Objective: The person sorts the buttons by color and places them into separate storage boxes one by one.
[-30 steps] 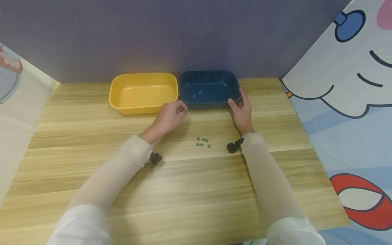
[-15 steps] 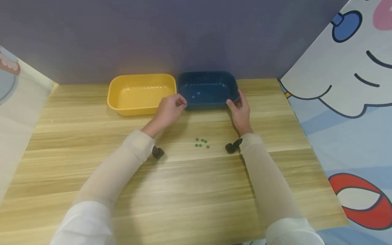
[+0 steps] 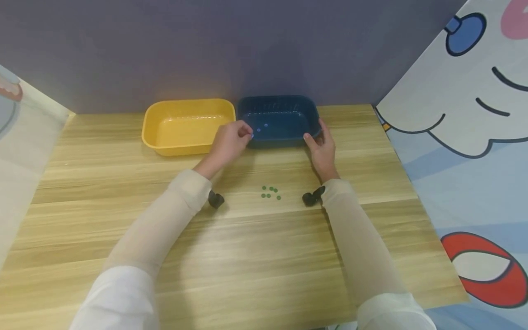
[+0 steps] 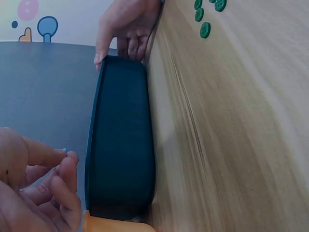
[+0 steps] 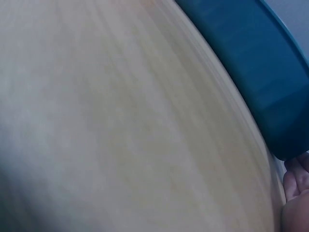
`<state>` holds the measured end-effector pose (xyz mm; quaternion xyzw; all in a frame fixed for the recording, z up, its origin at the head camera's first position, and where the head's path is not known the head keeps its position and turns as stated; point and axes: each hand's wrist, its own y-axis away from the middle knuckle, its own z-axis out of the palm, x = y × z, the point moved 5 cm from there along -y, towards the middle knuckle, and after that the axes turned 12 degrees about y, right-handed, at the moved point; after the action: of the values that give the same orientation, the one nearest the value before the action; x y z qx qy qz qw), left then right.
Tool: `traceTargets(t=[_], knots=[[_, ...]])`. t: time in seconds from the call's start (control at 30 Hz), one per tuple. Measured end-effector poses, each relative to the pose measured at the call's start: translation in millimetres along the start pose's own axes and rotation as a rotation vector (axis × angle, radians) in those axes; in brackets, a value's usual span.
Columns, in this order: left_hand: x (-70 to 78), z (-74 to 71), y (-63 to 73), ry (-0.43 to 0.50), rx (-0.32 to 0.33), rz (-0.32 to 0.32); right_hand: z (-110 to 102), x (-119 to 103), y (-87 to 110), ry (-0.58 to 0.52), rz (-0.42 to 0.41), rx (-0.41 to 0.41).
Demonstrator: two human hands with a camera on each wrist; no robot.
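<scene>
My left hand [image 3: 228, 142] pinches a small light blue button [image 4: 65, 150] between thumb and fingertip, over the near left corner of a dark blue bin [image 3: 284, 143]. With the thumb at the rim and fingers along the outside, my right hand [image 3: 324, 153] grips that bin's near right corner. Two blue buttons [image 3: 266, 125] lie on the bin floor. Several green buttons [image 3: 275, 190] lie on the table in front of the bin; the left wrist view shows some of them [image 4: 205, 30] with holes.
A yellow bin [image 3: 181, 150] stands left of the blue one, their ends side by side. Behind both rises a grey panel [image 3: 185, 50]. The wooden table [image 3: 247, 266] stretches toward the person, with cartoon-printed walls [image 3: 462, 183] at the sides.
My left hand has moved up and slightly forward with the blue button, from in front of the bin to over its near rim. My right hand keeps its grip on the bin.
</scene>
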<state>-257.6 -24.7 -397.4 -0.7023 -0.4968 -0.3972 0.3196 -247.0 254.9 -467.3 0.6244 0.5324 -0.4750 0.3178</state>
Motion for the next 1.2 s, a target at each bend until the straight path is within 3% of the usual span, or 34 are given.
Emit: traceTargets(t=[0.23, 0.83, 1.2], knots=[[-0.1, 1.0, -3.2, 0.006, -0.002, -0.049, -1.1, -19.8, 11.6, 0.042, -0.014, -0.006], [0.4, -1.9, -2.1, 0.009, 0.000, -0.083, 0.3, -19.4, 10.4, 0.035, -0.019, -0.010], [-4.6, -4.5, 5.7, 0.013, 0.008, -0.050, 1.0, -20.1, 10.2, 0.037, -0.014, -0.013]])
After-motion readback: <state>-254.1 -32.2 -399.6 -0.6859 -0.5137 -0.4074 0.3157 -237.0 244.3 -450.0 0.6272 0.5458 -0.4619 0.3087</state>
